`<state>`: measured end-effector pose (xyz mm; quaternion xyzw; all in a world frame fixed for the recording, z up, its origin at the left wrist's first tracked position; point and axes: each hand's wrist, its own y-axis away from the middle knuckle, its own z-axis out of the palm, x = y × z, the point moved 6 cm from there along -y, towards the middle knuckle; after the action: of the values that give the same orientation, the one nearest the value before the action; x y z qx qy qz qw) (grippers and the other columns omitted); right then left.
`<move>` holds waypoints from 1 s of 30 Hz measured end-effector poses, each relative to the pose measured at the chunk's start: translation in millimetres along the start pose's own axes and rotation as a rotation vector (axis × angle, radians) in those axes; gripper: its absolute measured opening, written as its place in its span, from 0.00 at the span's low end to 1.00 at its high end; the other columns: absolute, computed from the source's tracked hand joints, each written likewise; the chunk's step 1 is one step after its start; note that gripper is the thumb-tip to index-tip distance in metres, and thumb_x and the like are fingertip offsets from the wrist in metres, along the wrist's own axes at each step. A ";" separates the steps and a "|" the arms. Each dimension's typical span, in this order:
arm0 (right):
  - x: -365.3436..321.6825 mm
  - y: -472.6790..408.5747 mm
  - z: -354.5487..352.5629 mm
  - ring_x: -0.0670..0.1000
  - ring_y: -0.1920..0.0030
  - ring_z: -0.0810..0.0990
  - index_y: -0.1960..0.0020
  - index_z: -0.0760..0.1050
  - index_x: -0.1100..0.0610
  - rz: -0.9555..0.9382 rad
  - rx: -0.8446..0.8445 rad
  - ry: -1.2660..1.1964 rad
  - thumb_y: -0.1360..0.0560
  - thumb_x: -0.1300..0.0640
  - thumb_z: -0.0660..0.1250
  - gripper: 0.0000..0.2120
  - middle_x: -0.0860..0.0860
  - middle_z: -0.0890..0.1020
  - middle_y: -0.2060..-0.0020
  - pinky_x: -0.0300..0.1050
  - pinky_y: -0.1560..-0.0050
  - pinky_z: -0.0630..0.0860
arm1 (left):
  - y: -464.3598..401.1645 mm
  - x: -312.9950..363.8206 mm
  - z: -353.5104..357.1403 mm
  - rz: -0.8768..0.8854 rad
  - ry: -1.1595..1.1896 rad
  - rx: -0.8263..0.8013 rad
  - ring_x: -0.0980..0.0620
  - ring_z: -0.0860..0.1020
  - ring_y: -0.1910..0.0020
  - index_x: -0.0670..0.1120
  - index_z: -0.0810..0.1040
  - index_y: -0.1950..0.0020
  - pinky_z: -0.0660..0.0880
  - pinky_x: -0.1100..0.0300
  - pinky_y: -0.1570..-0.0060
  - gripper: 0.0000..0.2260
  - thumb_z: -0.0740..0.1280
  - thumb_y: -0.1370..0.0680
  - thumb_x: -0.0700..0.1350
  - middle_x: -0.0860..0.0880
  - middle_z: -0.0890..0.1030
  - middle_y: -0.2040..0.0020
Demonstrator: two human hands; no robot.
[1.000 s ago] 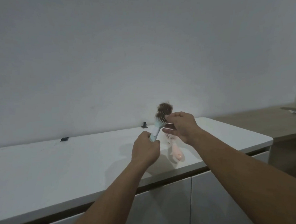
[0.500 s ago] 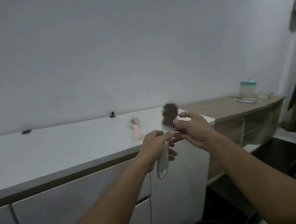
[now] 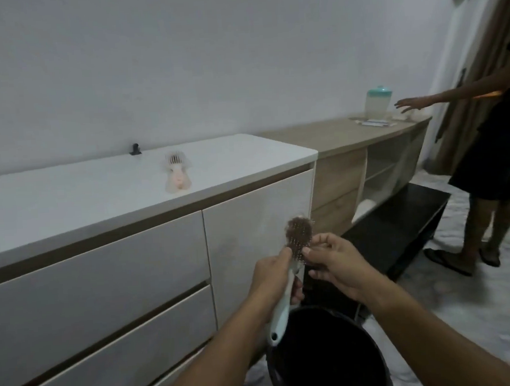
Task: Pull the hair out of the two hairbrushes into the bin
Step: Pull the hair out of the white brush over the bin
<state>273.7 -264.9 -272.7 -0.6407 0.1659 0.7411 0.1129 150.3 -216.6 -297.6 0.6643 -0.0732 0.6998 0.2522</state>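
Observation:
My left hand grips the handle of a pale green-white hairbrush, held upright above a black bin on the floor. A clump of brown hair fills the brush head. My right hand touches the bristles at the lower right of the head, fingertips pinching at the hair. A second, pink hairbrush lies on the white cabinet top, blurred.
White drawers stand left of the bin. A low wooden shelf unit carries a teal-lidded jar. A black bench lies behind the bin. Another person stands at right, arm reaching toward the jar.
The view has swung right and down, away from the cabinet top. Both hands have carried the hair-filled brush down over the black bin. Another person has come into view.

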 end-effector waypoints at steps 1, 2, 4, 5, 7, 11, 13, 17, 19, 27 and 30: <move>11.5 2.2 -6.0 0.50 0.61 0.79 0.51 0.70 0.56 0.023 0.006 0.007 0.24 0.68 0.67 0.09 0.55 0.80 0.60 0.45 0.63 0.75 | -1.1 -12.8 2.0 -0.004 -0.038 0.011 0.46 0.73 0.80 0.35 0.79 0.58 0.71 0.61 0.78 0.19 0.62 0.20 0.51 0.40 0.75 0.74; 23.6 4.3 -12.3 0.51 0.60 0.80 0.50 0.70 0.57 0.049 0.016 0.016 0.24 0.67 0.68 0.09 0.55 0.79 0.59 0.45 0.63 0.76 | -1.9 -25.7 4.1 -0.007 -0.082 0.015 0.46 0.73 0.81 0.37 0.78 0.60 0.70 0.61 0.79 0.19 0.61 0.20 0.51 0.41 0.76 0.75; 46.8 8.2 -23.1 0.51 0.61 0.80 0.51 0.71 0.57 0.098 0.040 0.021 0.24 0.67 0.67 0.08 0.55 0.79 0.61 0.46 0.62 0.75 | -4.3 -49.8 8.9 -0.028 -0.158 0.021 0.46 0.73 0.82 0.39 0.77 0.62 0.68 0.62 0.80 0.18 0.61 0.21 0.51 0.42 0.75 0.75; 58.4 10.0 -28.9 0.51 0.61 0.80 0.52 0.71 0.57 0.125 0.064 0.021 0.24 0.67 0.67 0.08 0.54 0.80 0.63 0.46 0.62 0.75 | -5.3 -61.8 11.0 -0.050 -0.175 0.034 0.47 0.73 0.82 0.40 0.76 0.62 0.67 0.62 0.81 0.17 0.61 0.21 0.51 0.43 0.75 0.75; 73.7 12.8 -37.5 0.51 0.63 0.80 0.53 0.72 0.57 0.163 0.115 0.034 0.23 0.67 0.67 0.07 0.53 0.80 0.65 0.46 0.62 0.75 | -4.4 -76.4 13.8 -0.081 -0.194 0.043 0.48 0.73 0.82 0.40 0.77 0.59 0.67 0.63 0.81 0.16 0.61 0.21 0.51 0.44 0.75 0.75; 91.2 12.7 -50.0 0.53 0.63 0.80 0.53 0.73 0.60 0.168 0.173 0.033 0.24 0.68 0.67 0.06 0.55 0.80 0.64 0.49 0.62 0.78 | -1.3 -92.6 20.4 -0.124 -0.206 0.007 0.48 0.72 0.82 0.37 0.79 0.53 0.67 0.61 0.80 0.20 0.61 0.20 0.54 0.43 0.75 0.75; 89.8 10.6 -47.9 0.54 0.63 0.81 0.54 0.73 0.61 0.150 0.165 0.027 0.25 0.69 0.68 0.05 0.56 0.81 0.66 0.50 0.61 0.80 | -5.0 -91.8 15.2 -0.129 -0.219 0.026 0.47 0.73 0.81 0.37 0.80 0.54 0.68 0.60 0.79 0.22 0.63 0.22 0.58 0.43 0.76 0.75; 101.4 21.6 -45.9 0.57 0.61 0.83 0.50 0.73 0.65 0.138 0.170 -0.051 0.27 0.70 0.70 0.08 0.59 0.82 0.62 0.49 0.64 0.82 | 1.1 -101.9 4.5 -0.102 -0.250 0.075 0.48 0.73 0.81 0.40 0.79 0.57 0.68 0.62 0.79 0.19 0.65 0.24 0.57 0.44 0.76 0.75; 127.1 23.8 -69.8 0.58 0.60 0.84 0.48 0.72 0.64 0.199 0.204 -0.082 0.27 0.70 0.70 0.10 0.62 0.82 0.58 0.50 0.62 0.83 | 1.3 -131.9 21.2 -0.155 -0.304 0.062 0.48 0.73 0.82 0.41 0.78 0.62 0.68 0.62 0.79 0.18 0.65 0.25 0.56 0.44 0.77 0.75; 149.3 21.5 -85.7 0.60 0.55 0.86 0.46 0.72 0.64 0.208 0.279 -0.047 0.29 0.70 0.73 0.15 0.64 0.84 0.53 0.55 0.56 0.84 | -1.9 -154.6 30.1 -0.188 -0.330 0.081 0.48 0.74 0.81 0.43 0.76 0.66 0.68 0.62 0.80 0.19 0.66 0.24 0.57 0.45 0.77 0.75; 146.6 21.5 -86.3 0.59 0.58 0.85 0.49 0.74 0.65 0.185 0.299 0.011 0.29 0.70 0.72 0.12 0.64 0.84 0.56 0.48 0.62 0.84 | 0.7 -156.7 30.6 -0.176 -0.339 0.079 0.48 0.74 0.80 0.45 0.74 0.67 0.69 0.61 0.79 0.17 0.67 0.24 0.55 0.44 0.77 0.73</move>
<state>321.8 -324.9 -425.9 -0.6027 0.3331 0.7120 0.1373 175.8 -270.6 -445.7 0.7859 -0.0288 0.5554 0.2703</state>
